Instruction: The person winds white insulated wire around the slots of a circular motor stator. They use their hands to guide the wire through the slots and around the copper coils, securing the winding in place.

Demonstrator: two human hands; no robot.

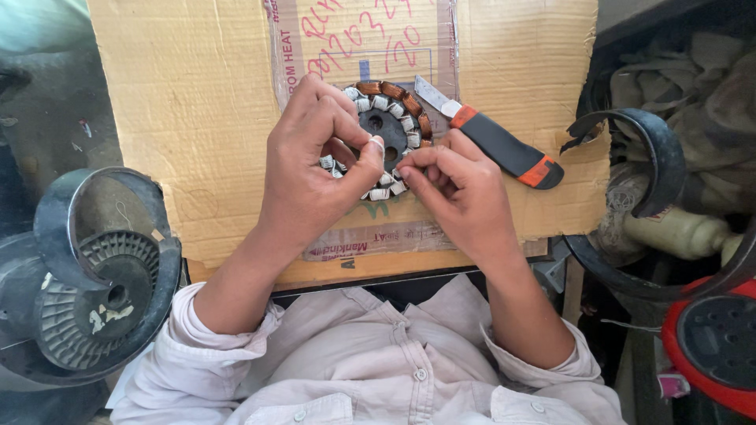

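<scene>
**Both hands at a round motor stator on a cardboard sheet**

The stator (390, 138), a dark round core ringed with copper coils and white slot liners, lay flat on the cardboard sheet (197, 118), near the middle of its far half. The left hand (315, 169) covered the stator's left side, its fingers curled and the thumb pressing a pale strip against the core's centre. The right hand (457, 185) sat at the stator's lower right edge, its thumb and fingertips pinched together on something small there; what exactly they gripped was too small to tell. The two hands nearly met over the stator. Just right of the stator, a utility knife (500, 142) with a black and orange handle lay on the cardboard, blade pointing toward the coils. Left of the cardboard, off its edge, stood a dark plastic spool (98, 283).
</scene>
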